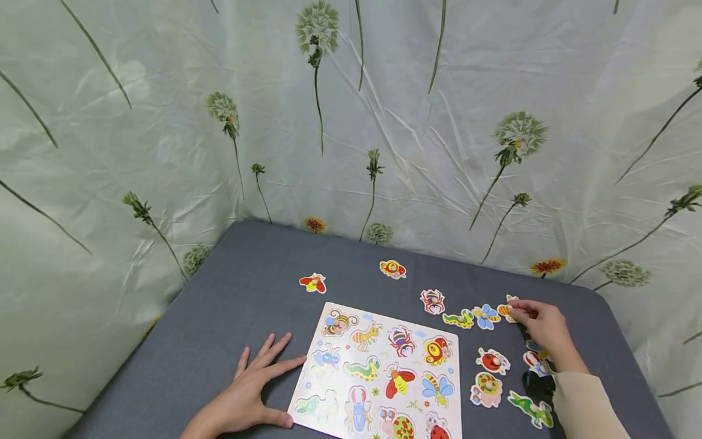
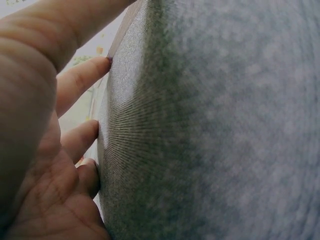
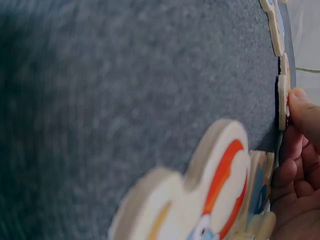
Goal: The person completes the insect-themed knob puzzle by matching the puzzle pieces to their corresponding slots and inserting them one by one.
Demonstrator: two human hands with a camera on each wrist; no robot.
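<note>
Right hand (image 1: pixel 545 327) pinches a striped puzzle piece (image 1: pixel 504 311); left hand (image 1: pixel 249 388), fingers spread, touches the puzzle board (image 1: pixel 336 381) to its right.

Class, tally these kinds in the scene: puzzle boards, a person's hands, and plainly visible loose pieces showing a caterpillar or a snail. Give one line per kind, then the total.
Puzzle board: 1
Hands: 2 (left hand, right hand)
Caterpillar piece: 1
Snail piece: 1
Total: 5
</note>
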